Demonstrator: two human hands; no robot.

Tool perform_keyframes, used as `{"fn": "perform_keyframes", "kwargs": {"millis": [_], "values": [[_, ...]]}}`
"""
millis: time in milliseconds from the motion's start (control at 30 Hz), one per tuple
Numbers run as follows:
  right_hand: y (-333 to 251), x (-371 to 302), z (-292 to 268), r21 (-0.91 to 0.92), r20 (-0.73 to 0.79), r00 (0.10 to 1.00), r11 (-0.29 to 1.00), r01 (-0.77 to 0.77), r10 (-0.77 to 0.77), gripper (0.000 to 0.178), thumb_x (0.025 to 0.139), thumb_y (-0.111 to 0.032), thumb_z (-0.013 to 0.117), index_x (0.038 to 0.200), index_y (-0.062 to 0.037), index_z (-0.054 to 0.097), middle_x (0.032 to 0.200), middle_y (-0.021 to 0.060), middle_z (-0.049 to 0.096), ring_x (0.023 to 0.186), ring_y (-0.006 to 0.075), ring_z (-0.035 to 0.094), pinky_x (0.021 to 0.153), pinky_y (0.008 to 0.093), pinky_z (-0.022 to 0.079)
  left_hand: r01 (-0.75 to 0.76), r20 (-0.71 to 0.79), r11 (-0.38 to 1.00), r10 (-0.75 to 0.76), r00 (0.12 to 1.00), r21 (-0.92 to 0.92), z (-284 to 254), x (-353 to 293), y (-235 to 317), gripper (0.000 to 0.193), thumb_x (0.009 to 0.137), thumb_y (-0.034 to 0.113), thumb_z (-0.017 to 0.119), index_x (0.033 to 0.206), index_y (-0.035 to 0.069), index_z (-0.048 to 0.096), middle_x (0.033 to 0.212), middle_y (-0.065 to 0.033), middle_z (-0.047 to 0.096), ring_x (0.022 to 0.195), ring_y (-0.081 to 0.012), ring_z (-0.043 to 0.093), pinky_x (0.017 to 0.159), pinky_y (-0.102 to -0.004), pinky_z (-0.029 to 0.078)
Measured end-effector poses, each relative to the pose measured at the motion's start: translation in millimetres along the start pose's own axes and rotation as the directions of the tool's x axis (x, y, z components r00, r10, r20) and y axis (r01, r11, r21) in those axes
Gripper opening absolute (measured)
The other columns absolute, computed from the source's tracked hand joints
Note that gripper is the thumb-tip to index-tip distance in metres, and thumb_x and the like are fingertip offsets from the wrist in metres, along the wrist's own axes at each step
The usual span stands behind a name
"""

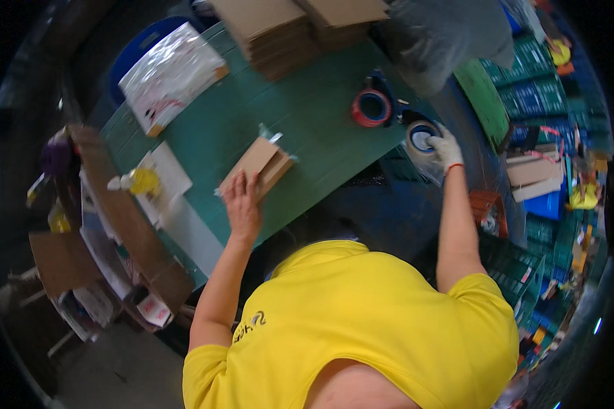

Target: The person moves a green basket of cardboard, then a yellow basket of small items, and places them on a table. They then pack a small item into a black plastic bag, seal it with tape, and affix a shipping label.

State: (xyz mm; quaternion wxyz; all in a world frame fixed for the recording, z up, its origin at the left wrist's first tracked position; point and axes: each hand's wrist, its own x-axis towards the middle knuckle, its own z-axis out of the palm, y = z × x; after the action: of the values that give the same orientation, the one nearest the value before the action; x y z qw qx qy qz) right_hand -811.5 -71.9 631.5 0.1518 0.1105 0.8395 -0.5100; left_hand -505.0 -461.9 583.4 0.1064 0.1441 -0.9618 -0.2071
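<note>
My bare left hand [242, 204] lies with its fingers spread over the near end of a small brown cardboard box [258, 163]. Bits of clear tape stick out at the box's far corner. At the table's right edge, my right hand [445, 146], in a white glove, grips a roll of packing tape [421, 135] with a pale centre. Clear film hangs below that roll. A red tape roll [370, 109] rests on the green table [320, 150], to the left of my right hand, beside a dark blue piece that may be a dispenser.
Stacks of flat cardboard [273, 34] stand at the table's far edge. A plastic-wrapped package [170, 75] lies far left, with a yellow spray bottle [143, 181] nearer. A cardboard holder [126, 204] lines the left side. Green crates [525, 61] and a red-brown basket [490, 208] stand right.
</note>
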Motion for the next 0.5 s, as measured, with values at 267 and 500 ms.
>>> {"fn": "perform_keyframes", "kwargs": {"millis": [267, 500], "values": [[-213, -53, 58, -0.837, 0.490, 0.837, 0.136, 0.530, -0.245, 0.055, 0.057, -0.027, 0.072, 0.108, -0.0072, 0.063, 0.102, 0.0158, 0.065, 0.091, 0.0300, 0.063, 0.082, 0.0355, 0.049, -0.028, -0.151, 0.999, 0.032, 0.988, 0.031, 30, -15, -4, 0.050, 0.075, 0.009, 0.059, 0.125, 0.016, 0.052, 0.133, -0.0151, 0.044, 0.122, -0.0368, 0.039, 0.103, -0.0543, 0.027], [-230, -180, 282, -0.483, 0.450, 0.734, 0.554, 0.679, -0.508, 0.065, 0.071, -0.056, 0.064, 0.115, -0.0090, 0.061, 0.109, 0.0147, 0.064, 0.104, 0.0290, 0.059, 0.089, 0.0393, 0.047, -0.078, -0.254, 0.996, 0.084, 0.964, 0.031, 36, -16, -3, 0.045, 0.078, 0.008, 0.053, 0.123, 0.015, 0.054, 0.126, -0.0122, 0.048, 0.120, -0.0338, 0.040, 0.102, -0.0564, 0.027]]}}
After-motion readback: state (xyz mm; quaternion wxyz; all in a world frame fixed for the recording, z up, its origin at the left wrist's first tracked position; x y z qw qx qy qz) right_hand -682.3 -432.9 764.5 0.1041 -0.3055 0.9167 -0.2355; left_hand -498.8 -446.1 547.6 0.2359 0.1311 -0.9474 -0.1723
